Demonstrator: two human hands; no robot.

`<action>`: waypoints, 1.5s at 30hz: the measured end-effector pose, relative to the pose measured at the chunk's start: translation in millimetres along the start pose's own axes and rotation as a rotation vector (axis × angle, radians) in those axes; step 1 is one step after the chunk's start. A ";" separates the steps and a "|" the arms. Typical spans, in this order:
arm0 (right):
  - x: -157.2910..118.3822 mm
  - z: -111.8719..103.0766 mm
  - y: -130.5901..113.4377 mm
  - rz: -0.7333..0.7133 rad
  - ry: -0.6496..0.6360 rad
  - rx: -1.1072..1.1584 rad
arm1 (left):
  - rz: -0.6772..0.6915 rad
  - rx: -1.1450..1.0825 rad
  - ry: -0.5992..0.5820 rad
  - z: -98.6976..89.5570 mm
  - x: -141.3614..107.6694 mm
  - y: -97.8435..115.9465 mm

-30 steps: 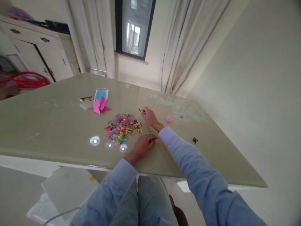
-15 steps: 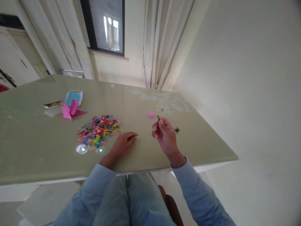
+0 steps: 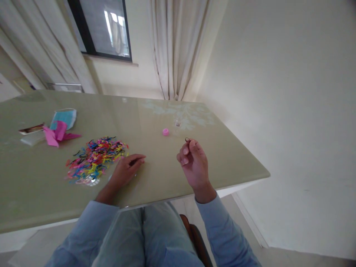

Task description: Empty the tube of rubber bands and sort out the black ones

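Between the thumb and forefinger of my right hand [image 3: 194, 161] is a small black band [image 3: 187, 139], raised above the table. My left hand [image 3: 126, 170] rests on the table beside a loose pile of coloured bands [image 3: 97, 155], its fingers drawn together; whether anything is between them is too small to tell. A small pink round item [image 3: 165, 132] lies beyond my hands, near a small clear item [image 3: 177, 123]. The black cluster at the right is hidden behind my right hand.
On the left of the table [image 3: 155, 181] lie a pink folded paper [image 3: 59, 133], a blue face mask [image 3: 63, 119], a clear plastic piece [image 3: 32, 139] and a brown-and-white strip [image 3: 31, 128]. A wall stands to the right.
The view has turned to the right, so the table items sit further left. My right hand has moved right over the table and now covers the black cluster. The black band is still held.
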State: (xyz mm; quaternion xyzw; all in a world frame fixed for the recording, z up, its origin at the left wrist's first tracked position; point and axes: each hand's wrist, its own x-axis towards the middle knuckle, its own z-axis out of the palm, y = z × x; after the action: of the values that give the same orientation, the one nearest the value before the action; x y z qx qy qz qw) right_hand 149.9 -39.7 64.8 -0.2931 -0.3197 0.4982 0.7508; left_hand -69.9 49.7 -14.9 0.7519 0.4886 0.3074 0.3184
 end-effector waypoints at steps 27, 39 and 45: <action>-13.3 9.6 -10.0 -0.011 0.023 0.005 | -0.030 -0.045 0.024 1.2 3.8 0.8; -13.5 4.7 -0.7 0.050 0.027 0.026 | -0.039 -0.032 0.012 2.7 3.2 -3.9; -10.8 -4.0 6.1 0.069 0.016 0.044 | -0.016 -0.032 0.044 2.4 0.5 -1.3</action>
State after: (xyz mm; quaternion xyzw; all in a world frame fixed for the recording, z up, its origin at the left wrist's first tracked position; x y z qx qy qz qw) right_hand 146.3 -48.3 55.7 -0.2913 -0.2923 0.5282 0.7421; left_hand -68.6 50.2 -17.3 0.7357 0.4968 0.3291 0.3219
